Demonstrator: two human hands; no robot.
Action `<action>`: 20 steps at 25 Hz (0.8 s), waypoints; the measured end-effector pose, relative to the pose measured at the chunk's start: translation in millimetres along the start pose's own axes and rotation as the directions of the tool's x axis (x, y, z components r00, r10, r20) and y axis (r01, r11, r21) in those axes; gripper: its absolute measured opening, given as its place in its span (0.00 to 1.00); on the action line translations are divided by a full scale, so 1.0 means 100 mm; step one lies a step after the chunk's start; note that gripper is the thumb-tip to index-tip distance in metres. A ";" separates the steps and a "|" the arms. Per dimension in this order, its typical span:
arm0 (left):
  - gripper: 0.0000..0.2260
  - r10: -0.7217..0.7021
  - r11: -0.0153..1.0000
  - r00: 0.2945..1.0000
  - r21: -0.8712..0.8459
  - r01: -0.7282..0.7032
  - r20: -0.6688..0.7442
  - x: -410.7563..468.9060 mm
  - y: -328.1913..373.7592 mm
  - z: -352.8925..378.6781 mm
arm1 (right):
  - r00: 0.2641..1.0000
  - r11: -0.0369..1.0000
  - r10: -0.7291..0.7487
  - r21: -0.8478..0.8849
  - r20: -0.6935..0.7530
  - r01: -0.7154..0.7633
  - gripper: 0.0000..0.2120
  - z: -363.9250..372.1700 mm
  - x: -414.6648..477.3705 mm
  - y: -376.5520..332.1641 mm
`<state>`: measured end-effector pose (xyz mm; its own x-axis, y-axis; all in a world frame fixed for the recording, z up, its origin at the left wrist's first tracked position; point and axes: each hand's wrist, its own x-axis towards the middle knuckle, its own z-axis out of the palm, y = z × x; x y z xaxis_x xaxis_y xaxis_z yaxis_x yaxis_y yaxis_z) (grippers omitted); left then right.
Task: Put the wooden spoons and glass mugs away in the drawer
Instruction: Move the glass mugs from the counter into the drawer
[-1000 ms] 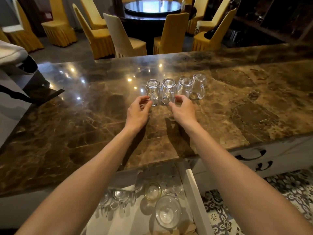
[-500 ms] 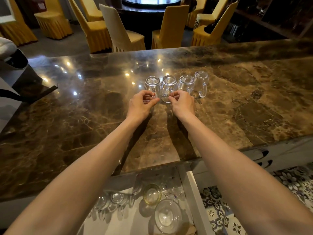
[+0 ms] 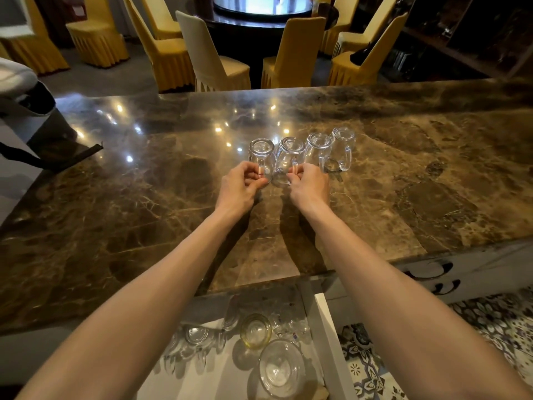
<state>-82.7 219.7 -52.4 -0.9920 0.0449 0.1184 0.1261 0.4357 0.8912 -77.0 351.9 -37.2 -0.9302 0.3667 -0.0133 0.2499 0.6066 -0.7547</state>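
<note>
Several clear glass mugs stand upside down in a row on the brown marble counter (image 3: 403,180). My left hand (image 3: 240,186) pinches the handle of the leftmost mug (image 3: 261,154). My right hand (image 3: 310,184) pinches the handle of the second mug (image 3: 290,157). Two more mugs, one (image 3: 317,148) and another (image 3: 343,147), stand untouched to the right. Both held mugs look to be resting on the counter. Below the counter's near edge the open drawer (image 3: 326,342) holds glassware, including a clear bowl (image 3: 281,368) and a small yellowish dish (image 3: 255,330). No wooden spoons are visible.
A shut drawer with dark handles (image 3: 438,272) lies right of the open one, above a patterned tile floor (image 3: 490,327). A dark bag and strap (image 3: 52,145) rest on the counter's left end. Yellow-covered chairs (image 3: 288,53) ring a round table beyond the counter.
Both hands reached forward from just short of the mugs and closed their fingers on the handles of the two leftmost mugs. The mugs have not moved.
</note>
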 end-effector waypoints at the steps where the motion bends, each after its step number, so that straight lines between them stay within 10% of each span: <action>1: 0.09 0.006 1.000 1.000 -0.002 -0.006 -0.002 -0.04 0.00 -0.01 | 1.000 1.000 -0.007 0.007 0.001 0.007 0.05 0.00 -0.03 0.01; 20: 0.09 -0.012 0.998 0.987 0.058 0.021 -0.163 -1.11 -0.02 -0.74 | 0.963 0.967 -0.253 0.017 0.087 0.253 0.05 0.11 -1.06 -0.21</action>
<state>27.9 147.2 -35.1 -0.9783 -0.1070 0.1775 0.1039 0.4880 0.8666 13.4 293.1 -27.2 -0.9830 0.1382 0.1211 0.0021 0.6674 -0.7447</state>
